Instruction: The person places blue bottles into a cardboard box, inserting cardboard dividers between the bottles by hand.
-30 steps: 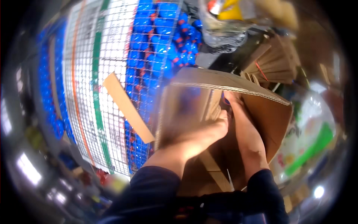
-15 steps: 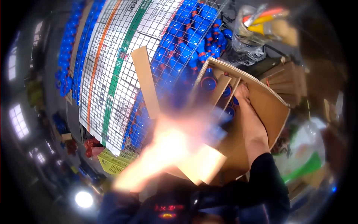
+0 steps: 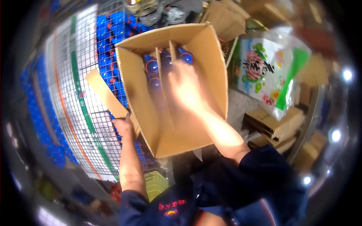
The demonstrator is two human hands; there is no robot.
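L hand (image 3: 123, 126) is being shifted off box (image 3: 136, 92) to cardboard strip (image 3: 103, 92), so blue bottles (image 3: 152, 67) inside are being exposed; R hand (image 3: 184, 83), blurred, is being held in box nr divider (image 3: 158, 62); both grips unclear.

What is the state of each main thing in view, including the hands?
Cardboard box: open, partly filled
Dividers: upright inside
Blue items: in box, far end
Cardboard strip: outside box, slanting
Left hand: at strip's lower end, grip unclear
Right hand: inside box, blurred, grip unclear
Yellow crate: partly hidden
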